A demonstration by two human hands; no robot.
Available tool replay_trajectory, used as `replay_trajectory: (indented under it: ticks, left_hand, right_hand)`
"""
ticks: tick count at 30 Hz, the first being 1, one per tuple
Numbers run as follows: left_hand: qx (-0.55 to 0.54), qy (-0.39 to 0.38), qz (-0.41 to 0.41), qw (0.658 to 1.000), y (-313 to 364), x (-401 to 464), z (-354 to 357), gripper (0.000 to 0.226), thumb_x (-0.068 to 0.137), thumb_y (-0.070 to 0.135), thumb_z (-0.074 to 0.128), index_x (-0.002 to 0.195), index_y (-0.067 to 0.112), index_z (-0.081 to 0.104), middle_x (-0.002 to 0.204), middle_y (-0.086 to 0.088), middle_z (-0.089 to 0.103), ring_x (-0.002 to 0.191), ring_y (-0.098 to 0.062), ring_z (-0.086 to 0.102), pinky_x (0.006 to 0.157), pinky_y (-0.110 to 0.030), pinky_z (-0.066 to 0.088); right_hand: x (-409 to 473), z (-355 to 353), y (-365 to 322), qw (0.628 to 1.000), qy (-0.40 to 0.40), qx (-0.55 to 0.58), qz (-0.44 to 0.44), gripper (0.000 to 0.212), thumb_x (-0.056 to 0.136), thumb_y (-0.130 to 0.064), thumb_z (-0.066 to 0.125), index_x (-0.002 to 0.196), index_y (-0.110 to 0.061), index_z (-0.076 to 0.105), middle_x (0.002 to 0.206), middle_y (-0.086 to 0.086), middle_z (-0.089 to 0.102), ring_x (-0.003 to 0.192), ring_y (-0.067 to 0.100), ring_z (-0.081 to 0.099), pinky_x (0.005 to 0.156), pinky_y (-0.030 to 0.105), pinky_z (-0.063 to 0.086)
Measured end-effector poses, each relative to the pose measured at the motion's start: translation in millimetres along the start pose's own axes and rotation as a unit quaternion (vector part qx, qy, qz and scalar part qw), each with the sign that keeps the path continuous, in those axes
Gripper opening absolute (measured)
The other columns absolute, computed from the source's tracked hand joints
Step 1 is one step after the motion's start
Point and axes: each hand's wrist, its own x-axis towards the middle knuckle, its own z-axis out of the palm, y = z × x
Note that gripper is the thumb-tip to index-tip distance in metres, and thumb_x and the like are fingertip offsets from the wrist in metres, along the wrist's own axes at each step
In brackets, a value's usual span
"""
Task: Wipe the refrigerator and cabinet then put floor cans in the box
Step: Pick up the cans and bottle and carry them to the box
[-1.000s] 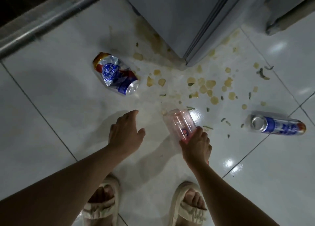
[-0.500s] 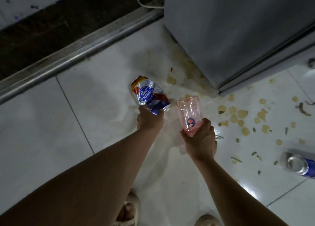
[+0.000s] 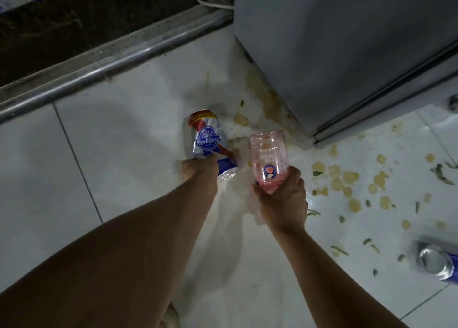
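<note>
**Now both hands are full, and one can is left on the floor**

Overhead, the grey refrigerator (image 3: 347, 50) fills the upper right, its lower corner jutting over the white tiled floor (image 3: 74, 166) close to both hands. A metal door threshold (image 3: 111, 60) runs diagonally across the upper left. Between them lies open tile, the clearest path for lifting away.

Yellowish spill blotches (image 3: 347, 179) and green scraps spread right of the corner (the floor looks wet and glossy there), so a slip or a smeared sandal seems the main hazard.

The left hand (image 3: 198, 169) grips the lower end of the crushed Pabst Blue Ribbon can (image 3: 208, 139), fingers curled round it; whether the can is off the tile I cannot tell. The right hand (image 3: 280, 199) is wrapped round the base of a clear pink plastic bottle (image 3: 270, 156), tipped forward with pink liquid pooled low; it could dribble if uncapped.

A second blue can (image 3: 436, 260) lies on its side at the right edge, well apart. No box is in view.
</note>
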Motion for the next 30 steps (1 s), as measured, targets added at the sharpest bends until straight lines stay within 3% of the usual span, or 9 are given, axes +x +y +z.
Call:
replay_trajectory:
  ticks: [2,6,16,21,26,30]
  left_hand:
    - [-0.013,-0.026,0.021,0.999,-0.6,-6.9,-8.5,0.050,0.083,0.028,0.066,0.123,0.000,0.052,0.124,-0.019,0.059,0.111,-0.033,0.059,0.089,-0.035,0.049]
    - [0.072,0.009,0.045,0.996,1.9,-46.3,-38.3,0.047,0.081,0.030,0.069,0.117,0.003,0.056,0.113,-0.017,0.064,0.099,-0.031,0.063,0.086,-0.040,0.054]
    - [0.210,0.006,0.160,0.964,54.8,-195.4,-154.1,0.042,0.087,0.030,0.062,0.120,0.007,0.051,0.118,-0.014,0.063,0.097,-0.028,0.064,0.065,-0.027,0.046]
    - [0.243,-0.038,0.229,0.942,88.5,-284.6,-210.3,0.040,0.085,0.029,0.064,0.117,0.009,0.052,0.116,-0.012,0.064,0.078,-0.015,0.053,0.049,-0.016,0.038]
    - [0.270,-0.076,0.270,0.921,119.6,-376.2,-254.9,0.038,0.084,0.025,0.065,0.116,0.009,0.052,0.117,-0.012,0.063,0.094,-0.025,0.064,0.060,-0.024,0.045]
    - [0.305,-0.107,0.318,0.891,135.3,-443.6,-274.8,0.033,0.084,0.024,0.065,0.111,0.009,0.054,0.115,-0.012,0.065,0.091,-0.025,0.065,0.062,-0.025,0.047]
  right_hand:
    - [-7.0,-9.5,-2.8,1.000,-0.010,-0.001,0.006,0.070,0.075,-0.037,0.073,0.130,-0.012,0.037,0.124,0.010,0.052,0.111,0.029,0.052,0.090,0.039,0.043]
    - [-32.9,-42.4,-17.8,1.000,-0.021,-0.005,0.013,0.071,0.075,-0.038,0.074,0.130,-0.012,0.037,0.123,0.010,0.053,0.110,0.029,0.052,0.093,0.040,0.046]
    - [-133.9,-172.5,-92.4,0.998,-0.026,-0.008,0.061,0.074,0.076,-0.042,0.073,0.132,-0.013,0.033,0.127,0.007,0.054,0.112,0.027,0.054,0.092,0.037,0.047]
    - [-195.8,-253.4,-126.7,0.994,-0.017,0.006,0.104,0.068,0.076,-0.041,0.072,0.125,-0.012,0.035,0.124,0.007,0.055,0.109,0.028,0.056,0.089,0.036,0.048]
    - [-255.2,-335.2,-145.2,0.990,0.011,0.029,0.141,0.065,0.074,-0.040,0.073,0.120,-0.011,0.037,0.119,0.008,0.056,0.107,0.028,0.056,0.088,0.037,0.048]
    - [-292.3,-398.6,-144.5,0.983,0.046,0.049,0.173,0.067,0.072,-0.041,0.076,0.120,-0.012,0.038,0.115,0.008,0.058,0.101,0.028,0.058,0.086,0.044,0.052]
